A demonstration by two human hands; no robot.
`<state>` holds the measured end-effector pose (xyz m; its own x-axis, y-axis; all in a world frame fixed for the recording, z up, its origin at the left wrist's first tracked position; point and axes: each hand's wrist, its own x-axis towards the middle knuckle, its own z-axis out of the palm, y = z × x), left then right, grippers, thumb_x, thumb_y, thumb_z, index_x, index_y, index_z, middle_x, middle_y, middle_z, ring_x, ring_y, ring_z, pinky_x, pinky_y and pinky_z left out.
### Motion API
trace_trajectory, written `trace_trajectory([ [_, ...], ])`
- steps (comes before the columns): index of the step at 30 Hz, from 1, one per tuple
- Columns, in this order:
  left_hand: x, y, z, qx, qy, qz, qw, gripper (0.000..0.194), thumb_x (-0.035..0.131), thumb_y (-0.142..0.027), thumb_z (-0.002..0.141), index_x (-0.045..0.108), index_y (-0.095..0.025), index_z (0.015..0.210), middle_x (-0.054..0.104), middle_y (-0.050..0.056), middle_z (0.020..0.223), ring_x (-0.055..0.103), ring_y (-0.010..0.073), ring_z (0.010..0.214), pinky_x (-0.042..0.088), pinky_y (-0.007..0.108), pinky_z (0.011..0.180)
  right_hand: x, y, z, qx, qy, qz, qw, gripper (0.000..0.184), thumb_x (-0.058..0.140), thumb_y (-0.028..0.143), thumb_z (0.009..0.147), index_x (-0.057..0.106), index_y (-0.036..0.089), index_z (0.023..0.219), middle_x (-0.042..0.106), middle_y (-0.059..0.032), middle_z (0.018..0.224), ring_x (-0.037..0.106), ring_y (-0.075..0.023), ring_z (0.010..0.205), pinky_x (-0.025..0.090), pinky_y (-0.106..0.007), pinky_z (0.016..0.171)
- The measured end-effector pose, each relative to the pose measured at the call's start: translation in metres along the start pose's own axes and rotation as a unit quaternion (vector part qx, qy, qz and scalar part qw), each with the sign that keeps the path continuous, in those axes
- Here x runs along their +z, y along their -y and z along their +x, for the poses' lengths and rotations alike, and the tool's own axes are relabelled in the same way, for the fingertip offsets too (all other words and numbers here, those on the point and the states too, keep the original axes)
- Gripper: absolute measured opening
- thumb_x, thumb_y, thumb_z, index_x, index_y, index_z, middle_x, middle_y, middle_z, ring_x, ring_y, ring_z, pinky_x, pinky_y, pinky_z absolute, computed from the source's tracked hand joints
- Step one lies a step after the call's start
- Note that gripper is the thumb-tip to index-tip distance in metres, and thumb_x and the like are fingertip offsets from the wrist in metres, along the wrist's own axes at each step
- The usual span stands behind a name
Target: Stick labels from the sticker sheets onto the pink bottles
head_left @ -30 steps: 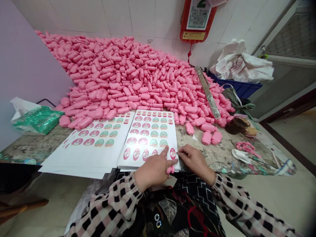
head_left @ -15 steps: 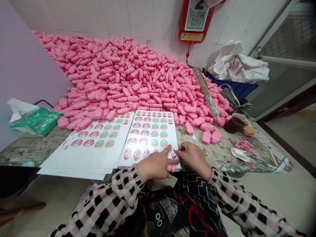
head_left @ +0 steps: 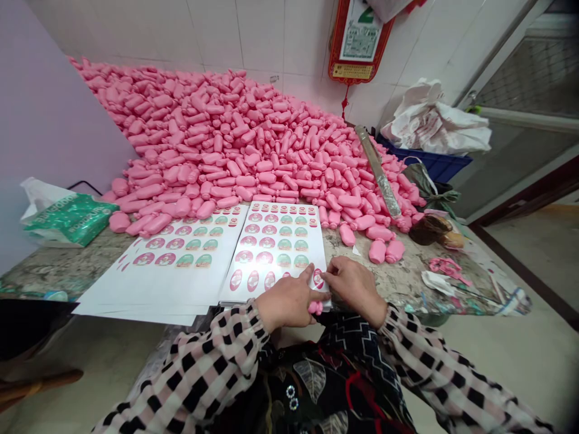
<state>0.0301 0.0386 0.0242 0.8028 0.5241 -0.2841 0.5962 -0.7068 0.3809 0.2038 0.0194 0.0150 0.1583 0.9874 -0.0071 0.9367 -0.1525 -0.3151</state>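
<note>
My left hand is closed round a small pink bottle, whose end pokes out below the fingers, and its forefinger rests on the near right corner of a white sticker sheet. My right hand pinches the edge of a red oval sticker at that same corner. The two hands touch each other at the table's front edge. A second sticker sheet lies to the left on a stack of white paper.
A huge heap of pink bottles fills the back of the marbled table. A green packet lies far left. A foil roll, pink scissors, a blue crate and white bags sit right.
My right hand has moved left onto the red oval sticker at the sheet's corner and closed its fingertips on it. My left hand stays on the bottle.
</note>
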Motion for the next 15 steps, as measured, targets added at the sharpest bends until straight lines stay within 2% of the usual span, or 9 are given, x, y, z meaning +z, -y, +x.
trace_trajectory([
  [5,-0.003,-0.001,0.0,0.0,0.0,-0.003,1.0,0.057,0.063,-0.041,0.068,0.052,-0.041,0.124,0.015,0.009,0.152,0.056,0.0327,0.104,0.044,0.046,0.08,0.014,-0.018,0.003,0.025,0.069,0.112,0.991,0.025,0.056,0.044,0.077,0.061,0.021,0.07,0.063,0.0017,0.067,0.053,-0.0133,0.061,0.028,-0.024,0.053],
  [10,-0.005,-0.002,0.0,-0.007,0.011,0.0,1.0,0.058,0.064,-0.042,0.067,0.051,-0.042,0.124,0.016,0.006,0.152,0.056,0.0317,0.105,0.044,0.045,0.081,0.025,-0.023,-0.006,0.021,0.01,0.126,0.992,0.024,0.051,0.043,0.079,0.062,0.022,0.076,0.065,0.0006,0.077,0.055,-0.0153,0.069,0.032,-0.025,0.058],
  [15,-0.005,-0.001,0.0,0.002,0.01,0.008,1.0,0.057,0.064,-0.043,0.067,0.052,-0.042,0.123,0.016,0.006,0.152,0.056,0.0323,0.104,0.044,0.046,0.08,0.026,-0.022,-0.009,0.024,0.029,0.147,0.988,0.025,0.049,0.043,0.08,0.061,0.021,0.076,0.064,0.0002,0.074,0.055,-0.0156,0.067,0.034,-0.026,0.058],
])
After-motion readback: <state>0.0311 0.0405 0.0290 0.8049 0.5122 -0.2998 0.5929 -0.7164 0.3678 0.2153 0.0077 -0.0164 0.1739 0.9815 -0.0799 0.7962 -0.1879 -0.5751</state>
